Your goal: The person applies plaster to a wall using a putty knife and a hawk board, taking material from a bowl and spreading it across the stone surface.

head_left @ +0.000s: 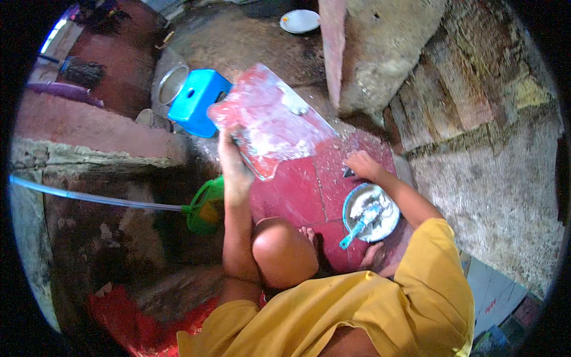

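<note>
My left hand (231, 143) grips the near left edge of a flat reddish slab (270, 119) with an uneven outline. White paste is smeared over its face, and a thicker white lump (292, 102) sits toward its far right side. The slab is tilted above the red tiled floor (285, 199). To the right, my right hand (361, 163) is closed low over the tiles around a small dark flat-bladed tool (349, 172); its kind is mostly hidden. Just nearer to me stands a bowl (388, 225) of white paste, with a teal-handled tool (352, 235) resting in it.
A blue plastic stool (193, 110) and a round metal pan (172, 84) stand beyond the slab. A green plastic basket (206, 208) is at left, near a pale hose (107, 198). A white plate (300, 21) lies far off. Rough concrete (493, 190) rises at right.
</note>
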`<state>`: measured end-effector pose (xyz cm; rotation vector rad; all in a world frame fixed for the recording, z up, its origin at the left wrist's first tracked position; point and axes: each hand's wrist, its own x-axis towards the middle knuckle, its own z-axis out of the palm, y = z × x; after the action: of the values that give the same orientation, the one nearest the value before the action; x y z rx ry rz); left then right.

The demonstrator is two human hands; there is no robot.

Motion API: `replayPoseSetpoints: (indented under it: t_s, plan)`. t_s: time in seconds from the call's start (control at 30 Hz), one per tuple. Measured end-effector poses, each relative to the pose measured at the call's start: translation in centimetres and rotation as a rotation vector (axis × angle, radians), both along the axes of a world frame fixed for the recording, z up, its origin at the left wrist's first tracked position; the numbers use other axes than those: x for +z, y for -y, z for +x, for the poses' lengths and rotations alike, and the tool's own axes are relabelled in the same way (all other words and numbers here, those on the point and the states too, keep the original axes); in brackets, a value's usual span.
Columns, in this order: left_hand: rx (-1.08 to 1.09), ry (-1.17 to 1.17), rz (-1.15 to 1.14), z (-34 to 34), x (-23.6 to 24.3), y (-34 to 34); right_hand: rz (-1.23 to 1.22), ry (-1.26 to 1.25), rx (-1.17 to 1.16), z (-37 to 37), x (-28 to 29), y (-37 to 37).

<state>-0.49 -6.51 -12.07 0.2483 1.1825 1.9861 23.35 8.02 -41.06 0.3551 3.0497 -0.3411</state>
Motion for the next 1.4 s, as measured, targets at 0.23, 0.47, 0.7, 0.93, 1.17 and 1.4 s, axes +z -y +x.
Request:
replayPoseSetpoints:
  t_s: [0.23, 0.47, 0.7, 0.93, 1.17, 1.4]
  plan:
    - [-0.086, 0.030, -0.260, -0.1, 0.2, -0.3, 0.057, -0.021, -0.416, 0.3, 20.6, -3.4]
    - [-0.041, 0.094, 0.086, -0.9, -0.7, -2.1, -0.223, -0.435, -0.366, 2.5, 34.2, -4.8]
    - [-0.019, -0.010, 0.339, 0.5, 9.0, -4.0, 0.243, -1.180, -0.245, 6.2, 57.6, -7.3]
    - [-0.104, 0.168, 0.433, 1.1, 4.8, -5.4, 0.356, -1.190, -0.405, 5.3, 66.4, -7.1]
    - [-0.103, 0.197, 0.334, 0.4, 2.3, -6.0, 0.403, -0.895, -0.285, 4.4, 64.5, -9.5]
    - [-0.072, 0.193, 0.268, 0.2, 1.3, -6.8, 0.515, -0.876, -0.182, 3.8, 64.9, -9.7]
